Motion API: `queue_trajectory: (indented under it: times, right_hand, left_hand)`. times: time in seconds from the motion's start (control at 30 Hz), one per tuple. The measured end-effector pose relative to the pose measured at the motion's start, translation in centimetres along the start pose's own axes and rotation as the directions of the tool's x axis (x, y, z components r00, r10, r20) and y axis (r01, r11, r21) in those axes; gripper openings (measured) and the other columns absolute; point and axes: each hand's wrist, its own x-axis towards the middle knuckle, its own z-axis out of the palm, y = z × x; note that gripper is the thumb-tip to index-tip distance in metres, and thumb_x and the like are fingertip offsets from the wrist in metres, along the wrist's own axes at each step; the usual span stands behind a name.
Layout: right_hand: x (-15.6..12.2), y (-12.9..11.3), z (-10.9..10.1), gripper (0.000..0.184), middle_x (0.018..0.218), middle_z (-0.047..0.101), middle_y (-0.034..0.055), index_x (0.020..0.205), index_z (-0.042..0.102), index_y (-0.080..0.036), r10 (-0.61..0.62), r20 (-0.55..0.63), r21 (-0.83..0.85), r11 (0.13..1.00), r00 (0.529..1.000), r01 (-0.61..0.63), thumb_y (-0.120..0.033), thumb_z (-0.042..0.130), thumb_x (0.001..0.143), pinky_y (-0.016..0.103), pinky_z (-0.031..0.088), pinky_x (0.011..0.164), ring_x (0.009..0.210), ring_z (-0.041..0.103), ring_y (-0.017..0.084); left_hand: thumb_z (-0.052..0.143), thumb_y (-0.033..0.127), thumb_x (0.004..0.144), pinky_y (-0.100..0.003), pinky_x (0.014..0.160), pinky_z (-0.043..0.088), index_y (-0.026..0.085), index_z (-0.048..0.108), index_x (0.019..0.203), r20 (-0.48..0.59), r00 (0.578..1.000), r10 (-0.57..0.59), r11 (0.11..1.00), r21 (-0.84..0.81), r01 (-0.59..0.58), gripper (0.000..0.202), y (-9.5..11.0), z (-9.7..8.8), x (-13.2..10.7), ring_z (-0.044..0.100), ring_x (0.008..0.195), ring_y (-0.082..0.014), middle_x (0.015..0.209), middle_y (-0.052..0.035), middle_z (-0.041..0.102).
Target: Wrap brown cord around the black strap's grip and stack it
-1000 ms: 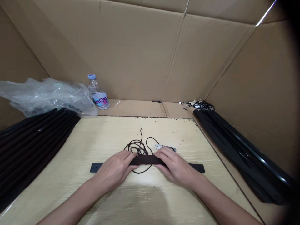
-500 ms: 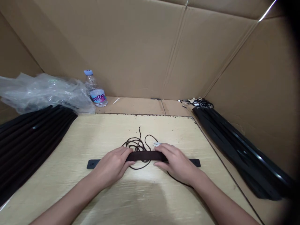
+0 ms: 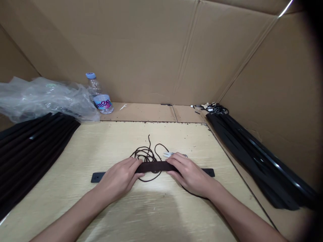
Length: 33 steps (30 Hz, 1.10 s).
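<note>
A long dark leather strap [image 3: 153,167] lies flat across a pale wooden board [image 3: 101,148], a hole near each end. My left hand [image 3: 119,178] grips it left of the middle, fingers curled over the top edge. My right hand [image 3: 190,173] grips it right of the middle the same way. A tangle of thin dark cord [image 3: 148,154] lies just behind and partly under the strap. Small silver thread snips [image 3: 174,155] rest behind my right fingers.
Stacks of dark straps lie at the left [image 3: 30,148] and along the right wall [image 3: 254,158]. Crumpled clear plastic [image 3: 42,97] and a water bottle [image 3: 99,95] sit at the back left. Cardboard walls [image 3: 156,50] enclose the space. Small bits [image 3: 213,108] lie in the back right corner.
The strap and both hands have shifted slightly left and farther from me in the picture. Both hands keep their hold on the strap.
</note>
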Motion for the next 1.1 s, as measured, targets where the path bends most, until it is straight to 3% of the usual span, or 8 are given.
queue_trajectory:
  times: [0.3,0.53,0.73,0.93,1.1]
  right_hand:
    - [-0.7,1.7,0.3,0.030,0.095,0.065,0.0103,0.104,0.060,-0.017,0.101,-0.060,-0.062,0.993,0.993,-0.104,-0.035,0.066,0.082,0.039,0.052,0.079,0.088,0.060,0.025]
    - [-0.7,1.6,0.2,0.020,0.092,0.064,0.0112,0.103,0.059,-0.015,-0.024,-0.039,-0.098,0.995,0.999,0.020,-0.029,0.057,0.089,0.039,0.051,0.076,0.087,0.058,0.025]
    - [-0.4,1.2,0.1,0.020,0.093,0.063,0.0123,0.105,0.058,-0.015,-0.040,-0.032,-0.104,0.994,0.999,0.036,-0.028,0.054,0.091,0.040,0.051,0.075,0.086,0.057,0.025]
    - [-0.5,2.1,-0.4,0.029,0.092,0.065,0.0093,0.106,0.061,-0.016,0.054,-0.035,-0.018,0.998,0.998,-0.055,-0.036,0.064,0.084,0.036,0.051,0.077,0.087,0.060,0.023]
    - [-1.0,2.6,-0.5,0.027,0.088,0.067,0.0091,0.100,0.065,-0.017,0.084,-0.039,-0.083,0.993,0.996,-0.087,-0.038,0.064,0.084,0.035,0.051,0.073,0.082,0.062,0.023]
  left_hand:
    - [0.049,0.033,0.091,-0.036,0.075,0.052,0.019,0.055,0.109,-0.066,0.998,0.000,1.000,-0.028,-0.002,0.024,-0.6,0.3,-0.1,0.065,0.088,-0.0243,0.097,-0.0090,0.067]
    - [0.046,0.034,0.093,-0.037,0.074,0.052,0.017,0.053,0.109,-0.045,0.999,0.028,0.999,0.017,-0.027,0.024,-0.6,0.3,-0.1,0.064,0.088,-0.0246,0.097,-0.0100,0.066]
    - [0.047,0.035,0.092,-0.037,0.073,0.052,0.018,0.055,0.107,-0.044,0.999,0.027,0.999,0.032,-0.025,0.024,-0.5,0.3,-0.1,0.065,0.087,-0.0254,0.097,-0.0105,0.067]
    - [0.049,0.035,0.091,-0.038,0.074,0.053,0.018,0.055,0.110,-0.066,0.998,0.005,1.000,0.002,-0.005,0.026,-0.6,0.3,0.0,0.066,0.088,-0.0253,0.098,-0.0102,0.068]
    - [0.049,0.035,0.091,-0.037,0.074,0.053,0.019,0.056,0.109,-0.083,0.997,0.000,1.000,-0.017,-0.001,0.025,-0.8,0.2,0.0,0.066,0.087,-0.0246,0.096,-0.0091,0.068]
